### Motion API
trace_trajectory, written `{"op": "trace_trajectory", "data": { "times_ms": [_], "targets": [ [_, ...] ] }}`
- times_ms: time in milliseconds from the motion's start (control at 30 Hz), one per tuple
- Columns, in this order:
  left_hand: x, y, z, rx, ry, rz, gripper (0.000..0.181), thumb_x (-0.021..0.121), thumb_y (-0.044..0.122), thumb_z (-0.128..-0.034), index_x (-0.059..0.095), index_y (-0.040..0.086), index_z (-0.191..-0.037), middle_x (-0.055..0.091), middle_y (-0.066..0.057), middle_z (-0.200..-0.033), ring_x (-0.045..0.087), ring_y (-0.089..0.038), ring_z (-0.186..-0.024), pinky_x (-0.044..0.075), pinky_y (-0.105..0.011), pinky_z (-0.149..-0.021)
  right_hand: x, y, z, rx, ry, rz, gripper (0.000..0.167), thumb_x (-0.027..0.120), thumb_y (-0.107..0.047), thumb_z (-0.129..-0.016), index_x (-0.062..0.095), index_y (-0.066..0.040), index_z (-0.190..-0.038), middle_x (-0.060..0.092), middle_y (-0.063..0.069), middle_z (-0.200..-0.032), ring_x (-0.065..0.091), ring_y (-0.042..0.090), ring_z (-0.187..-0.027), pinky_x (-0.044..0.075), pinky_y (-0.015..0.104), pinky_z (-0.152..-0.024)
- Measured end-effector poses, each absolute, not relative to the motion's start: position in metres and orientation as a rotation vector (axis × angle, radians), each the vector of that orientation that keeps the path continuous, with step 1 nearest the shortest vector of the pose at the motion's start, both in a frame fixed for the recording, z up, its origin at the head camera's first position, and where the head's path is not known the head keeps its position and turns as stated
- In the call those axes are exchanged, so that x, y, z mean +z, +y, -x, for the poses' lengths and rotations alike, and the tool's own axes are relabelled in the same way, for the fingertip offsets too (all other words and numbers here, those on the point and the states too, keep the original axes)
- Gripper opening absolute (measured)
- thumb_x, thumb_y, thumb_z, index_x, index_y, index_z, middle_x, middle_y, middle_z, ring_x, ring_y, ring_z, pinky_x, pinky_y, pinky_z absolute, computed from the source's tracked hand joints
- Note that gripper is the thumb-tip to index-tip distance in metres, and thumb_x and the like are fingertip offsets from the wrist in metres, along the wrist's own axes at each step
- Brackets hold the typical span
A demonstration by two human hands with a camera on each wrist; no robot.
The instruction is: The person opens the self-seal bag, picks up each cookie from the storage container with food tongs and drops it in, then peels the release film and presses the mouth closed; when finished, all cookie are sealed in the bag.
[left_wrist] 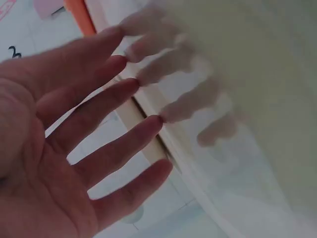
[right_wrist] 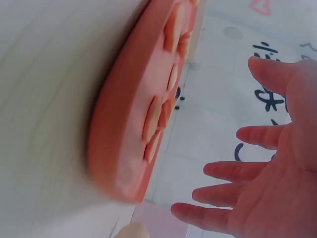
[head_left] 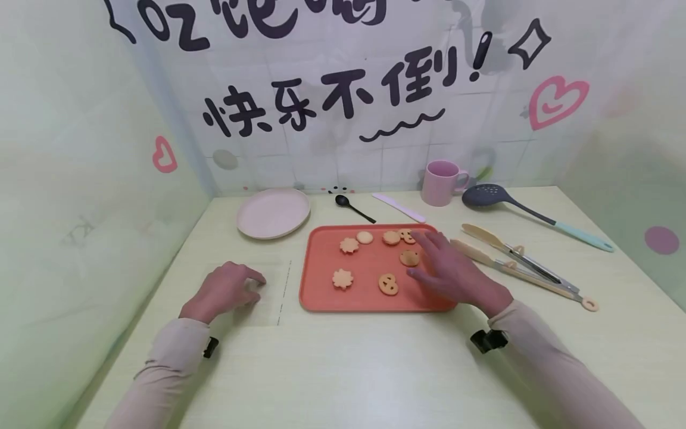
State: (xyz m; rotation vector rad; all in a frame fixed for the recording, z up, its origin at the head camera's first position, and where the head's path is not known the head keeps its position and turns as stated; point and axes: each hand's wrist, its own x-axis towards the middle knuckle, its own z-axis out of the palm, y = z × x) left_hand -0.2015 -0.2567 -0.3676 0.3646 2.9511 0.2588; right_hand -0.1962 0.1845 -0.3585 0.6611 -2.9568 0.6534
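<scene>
Cookies (head_left: 343,279) lie on a tray (head_left: 321,295) left of the tongs (head_left: 536,280).

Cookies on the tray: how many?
7 visible on the tray: back-left star, front-left star, pale round, tan round and back pretzel along the back, brown round by the right hand, front pretzel. That hand may hide more.

The tray (head_left: 321,262) looks like smooth plastic with a soft sheen, the biscuits (head_left: 343,279) matt. Tongs (head_left: 530,266) have shiny metal arms. Plate (head_left: 274,213) and mug (head_left: 437,187) look smooth, the desk (head_left: 375,363) wood-grained, the sleeves (head_left: 554,351) matt cloth.
</scene>
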Motion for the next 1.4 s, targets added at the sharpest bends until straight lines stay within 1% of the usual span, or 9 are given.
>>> {"op": "trace_trajectory", "data": {
  "times_ms": [100, 267, 467, 700, 867, 967, 1067, 1167, 1400],
  "targets": [
    [-0.370, -0.252, 0.202, 0.185, 3.030, -0.407, 0.019, 0.082, 0.017, -0.0815, 0.081, 0.019, -0.100, 0.077, -0.010, -0.107, 0.063, -0.019, -0.072, 0.047, -0.029, -0.055, -0.357, 0.173, 0.194, 0.782, -2.942, -0.711, 0.069, 0.065, -0.031, -0.097, 0.033, -0.007, -0.154, 0.039, 0.023, -0.151, 0.054, 0.040, -0.126, 0.048, 0.061, -0.105],
    [-0.371, -0.247, 0.202, 0.071, 3.153, -0.536, 0.011, 0.080, 0.009, -0.0813, 0.081, 0.019, -0.081, 0.079, -0.001, -0.088, 0.073, -0.026, -0.079, 0.056, -0.040, -0.056, -0.355, 0.143, 0.191, 0.882, -2.969, -0.791, 0.070, 0.063, -0.038, -0.098, 0.032, -0.013, -0.156, 0.037, 0.019, -0.158, 0.042, 0.039, -0.143, 0.040, 0.061, -0.114],
    [-0.363, -0.251, 0.198, 0.237, 3.171, -0.467, 0.008, 0.079, 0.010, -0.0835, 0.081, 0.017, -0.085, 0.078, -0.001, -0.087, 0.073, -0.022, -0.079, 0.057, -0.038, -0.061, -0.359, 0.100, 0.187, 0.979, -2.951, -0.959, 0.061, 0.062, -0.038, -0.099, 0.044, -0.011, -0.150, 0.049, 0.010, -0.153, 0.046, 0.030, -0.142, 0.041, 0.053, -0.116],
    [-0.346, -0.253, 0.190, 0.461, 3.261, -0.519, 0.007, 0.079, 0.010, -0.0839, 0.081, 0.012, -0.090, 0.079, -0.002, -0.083, 0.073, -0.019, -0.075, 0.054, -0.033, -0.062, -0.366, 0.048, 0.187, 1.355, -2.793, -1.063, 0.048, 0.061, -0.030, -0.100, 0.054, -0.004, -0.140, 0.062, 0.014, -0.137, 0.060, 0.030, -0.127, 0.052, 0.049, -0.105],
    [-0.339, -0.245, 0.184, 0.585, 3.271, -0.588, 0.010, 0.080, 0.009, -0.0834, 0.081, 0.014, -0.093, 0.079, 0.000, -0.085, 0.076, -0.017, -0.077, 0.057, -0.034, -0.068, -0.371, 0.020, 0.190, 1.549, -2.711, -1.072, 0.038, 0.058, -0.027, -0.101, 0.058, -0.010, -0.135, 0.062, 0.008, -0.137, 0.060, 0.027, -0.128, 0.053, 0.045, -0.105],
    [-0.334, -0.241, 0.181, 0.674, 3.271, -0.643, 0.010, 0.081, 0.009, -0.0830, 0.081, 0.014, -0.092, 0.079, 0.000, -0.086, 0.077, -0.018, -0.078, 0.060, -0.034, -0.069, -0.371, 0.010, 0.191, 1.587, -2.718, -1.033, 0.033, 0.056, -0.025, -0.101, 0.062, -0.013, -0.132, 0.065, 0.006, -0.132, 0.063, 0.024, -0.121, 0.053, 0.040, -0.104],
    [-0.329, -0.239, 0.180, 0.763, 3.272, -0.694, 0.010, 0.081, 0.008, -0.0827, 0.081, 0.014, -0.091, 0.079, 0.000, -0.086, 0.077, -0.018, -0.077, 0.061, -0.032, -0.068, -0.370, 0.004, 0.193, 1.633, -2.755, -0.957, 0.029, 0.055, -0.025, -0.102, 0.066, -0.013, -0.126, 0.070, 0.005, -0.120, 0.067, 0.017, -0.107, 0.055, 0.033, -0.096],
    [-0.326, -0.241, 0.179, 0.836, 3.268, -0.718, 0.010, 0.081, 0.007, -0.0827, 0.081, 0.014, -0.091, 0.079, -0.001, -0.086, 0.077, -0.018, -0.076, 0.061, -0.030, -0.068, -0.370, 0.003, 0.194, 1.690, -2.793, -0.852, 0.028, 0.055, -0.028, -0.103, 0.069, -0.012, -0.120, 0.070, 0.001, -0.111, 0.064, 0.013, -0.098, 0.054, 0.032, -0.092],
    [-0.327, -0.254, 0.177, 0.948, 3.342, -0.712, 0.012, 0.083, 0.008, -0.0809, 0.081, 0.015, -0.090, 0.079, 0.001, -0.084, 0.075, -0.009, -0.072, 0.053, -0.011, -0.064, -0.376, 0.011, 0.196, 1.667, -2.862, -0.835, 0.034, 0.048, -0.034, -0.106, 0.071, -0.011, -0.116, 0.068, 0.004, -0.097, 0.055, 0.013, -0.083, 0.048, 0.031, -0.083]
  ]
}}
